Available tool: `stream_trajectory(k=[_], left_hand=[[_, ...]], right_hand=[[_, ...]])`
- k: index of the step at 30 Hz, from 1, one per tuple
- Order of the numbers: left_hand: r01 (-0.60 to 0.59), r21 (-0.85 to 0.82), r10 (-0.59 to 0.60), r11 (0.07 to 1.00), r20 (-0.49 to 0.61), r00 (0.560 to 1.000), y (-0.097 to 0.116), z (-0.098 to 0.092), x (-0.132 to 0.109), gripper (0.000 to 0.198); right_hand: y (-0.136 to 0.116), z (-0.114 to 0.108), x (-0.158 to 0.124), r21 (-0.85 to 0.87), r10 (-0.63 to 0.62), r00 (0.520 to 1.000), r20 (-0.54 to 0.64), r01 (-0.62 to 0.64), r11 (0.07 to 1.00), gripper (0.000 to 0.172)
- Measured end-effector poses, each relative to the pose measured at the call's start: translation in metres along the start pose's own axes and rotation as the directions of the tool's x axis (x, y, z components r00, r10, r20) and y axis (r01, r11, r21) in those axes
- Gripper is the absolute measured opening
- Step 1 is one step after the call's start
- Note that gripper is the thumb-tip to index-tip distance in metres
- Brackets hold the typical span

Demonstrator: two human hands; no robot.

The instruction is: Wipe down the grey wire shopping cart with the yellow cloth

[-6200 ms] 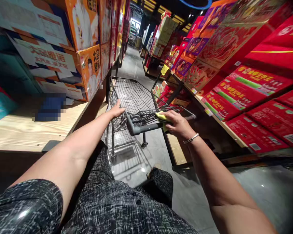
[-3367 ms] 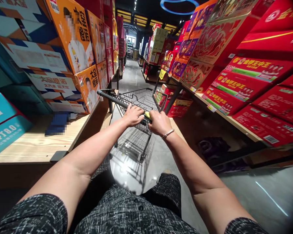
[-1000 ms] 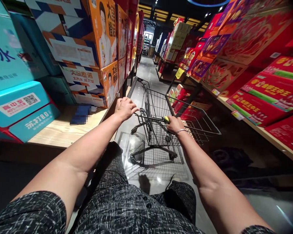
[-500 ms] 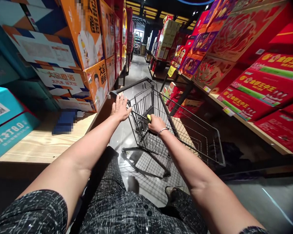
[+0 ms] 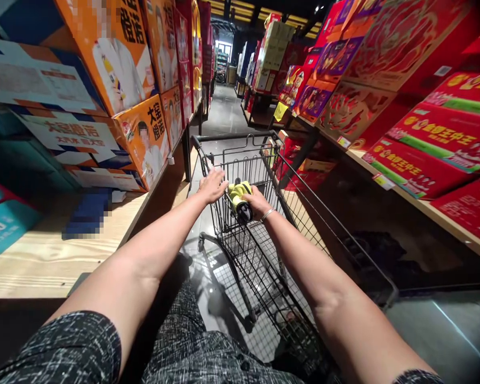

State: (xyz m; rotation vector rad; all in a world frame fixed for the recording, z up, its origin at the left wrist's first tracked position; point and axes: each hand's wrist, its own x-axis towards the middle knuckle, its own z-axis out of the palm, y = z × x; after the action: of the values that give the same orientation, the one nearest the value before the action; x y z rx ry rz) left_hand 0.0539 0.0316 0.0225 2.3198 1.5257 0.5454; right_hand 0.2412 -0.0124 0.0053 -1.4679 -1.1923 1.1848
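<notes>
A dark wire shopping cart (image 5: 264, 250) stands in the aisle right in front of me. My left hand (image 5: 213, 185) lies at the cart's near upper rail with its fingers stretched out and slightly spread. Whether its palm presses on the rail cannot be seen. Just to the right, over the cart's side, my right hand (image 5: 259, 204) is closed around a yellow-and-black item (image 5: 240, 196). It is small and bulky with a round dark end facing me; its exact kind is unclear. The cart's black handlebar (image 5: 240, 137) is at the far end, beyond both hands.
On the left, orange drink cartons (image 5: 142, 138) are stacked on a wooden shelf (image 5: 36, 272), with a dark blue item (image 5: 88, 213) near its edge. Red boxes (image 5: 432, 133) fill the right shelf (image 5: 428, 218). The tiled aisle floor (image 5: 228, 106) runs ahead between displays.
The cart has swung round and come closer, its side now running toward me. My left hand shifted slightly right and down. The yellow-and-black item in my right hand now shows much more.
</notes>
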Motion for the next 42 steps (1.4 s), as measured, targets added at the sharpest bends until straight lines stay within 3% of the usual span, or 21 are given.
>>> stream_trajectory(k=[2,5,9,12,15,19,21,23,26,28,29,32,34,35,38,42], left_hand=[[-0.069,0.013,0.069,0.997,0.021,0.997,-0.001,0.013,0.0,0.042],[-0.087,0.051,0.09,0.995,-0.071,0.993,-0.005,0.027,0.0,0.036],[-0.164,0.107,0.165,0.981,0.0,0.986,-0.009,0.02,0.004,0.034],[-0.22,0.152,0.197,0.964,0.155,0.968,-0.004,0.004,0.01,0.045],[-0.214,0.224,0.154,0.951,0.26,0.953,0.01,-0.004,0.014,0.058],[-0.072,0.237,0.021,0.969,0.211,0.977,0.025,0.001,0.013,0.044],[-0.071,0.229,0.021,0.971,0.216,0.976,0.026,0.003,0.011,0.038],[-0.154,0.227,0.083,0.962,0.293,0.953,0.023,0.003,0.01,0.034],[-0.246,0.245,0.165,0.938,0.312,0.936,0.015,-0.002,0.013,0.041],[-0.212,0.298,0.153,0.931,0.208,0.966,0.013,-0.006,0.021,0.05],[-0.176,0.33,0.134,0.927,0.146,0.98,0.012,-0.007,0.027,0.055],[-0.058,0.378,0.063,0.924,-0.001,0.998,0.012,-0.009,0.049,0.067],[0.018,0.352,-0.009,0.936,-0.027,1.0,0.012,-0.006,0.062,0.071],[0.05,0.331,-0.05,0.942,-0.008,0.999,0.011,-0.004,0.067,0.071],[0.076,0.306,-0.103,0.949,0.073,0.992,0.007,0.005,0.073,0.069],[0.02,0.343,-0.04,0.939,0.052,0.998,-0.003,0.016,0.071,0.073]], right_hand=[[0.021,-0.01,0.001,0.198,0.023,0.998,0.064,-0.035,0.98,0.047],[0.049,-0.018,-0.001,0.4,0.046,0.991,0.127,-0.094,0.912,0.051],[0.072,-0.016,0.002,0.556,0.07,0.99,0.123,-0.127,0.821,0.049],[0.074,-0.008,0.005,0.606,0.048,0.985,0.163,-0.139,0.783,0.052],[0.069,0.001,0.003,0.617,-0.012,0.976,0.219,-0.129,0.776,0.057],[0.062,0.006,-0.001,0.585,-0.039,0.931,0.362,-0.195,0.787,0.066],[0.062,0.002,0.005,0.515,-0.038,0.919,0.394,-0.186,0.837,0.066],[0.061,-0.008,0.018,0.377,-0.035,0.913,0.407,-0.132,0.917,0.061],[0.048,-0.03,0.051,-0.069,-0.016,0.951,0.309,0.039,0.997,0.046],[0.03,-0.043,0.074,-0.437,-0.138,0.984,0.11,0.173,0.883,0.042],[0.019,-0.047,0.085,-0.576,-0.257,0.966,0.031,0.227,0.785,0.045],[-0.013,-0.044,0.111,-0.767,-0.579,0.815,-0.017,0.361,0.53,0.049],[-0.024,-0.033,0.123,-0.807,-0.669,0.744,0.005,0.398,0.437,0.042],[-0.024,-0.027,0.129,-0.818,-0.683,0.731,0.017,0.402,0.411,0.039],[0.001,-0.015,0.137,-0.834,-0.634,0.768,0.091,0.406,0.373,0.038],[0.078,-0.016,0.116,-0.819,-0.469,0.842,0.266,0.454,0.35,0.041]])
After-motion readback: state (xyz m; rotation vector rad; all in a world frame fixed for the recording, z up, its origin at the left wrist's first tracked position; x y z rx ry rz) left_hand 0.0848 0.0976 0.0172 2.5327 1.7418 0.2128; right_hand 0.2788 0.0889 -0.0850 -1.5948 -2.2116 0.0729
